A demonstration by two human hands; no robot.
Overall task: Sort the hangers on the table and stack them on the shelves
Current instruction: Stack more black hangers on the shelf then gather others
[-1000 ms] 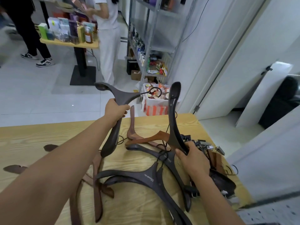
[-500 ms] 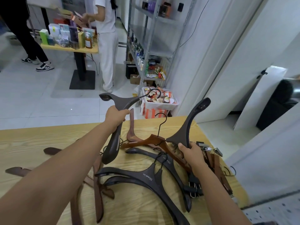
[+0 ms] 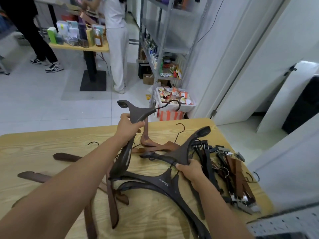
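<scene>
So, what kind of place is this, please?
Probably the stockroom or workroom of a shop. There is stocked metal shelving, a side table crowded with boxed products, and a wooden table heaped with clothes hangers.

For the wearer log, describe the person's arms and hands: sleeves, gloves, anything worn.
Both arms are bare: no sleeve shows on the left forearm or the right forearm up to the frame edge. The left hand and right hand wear no gloves, and no watch, ring or band is visible.
</scene>
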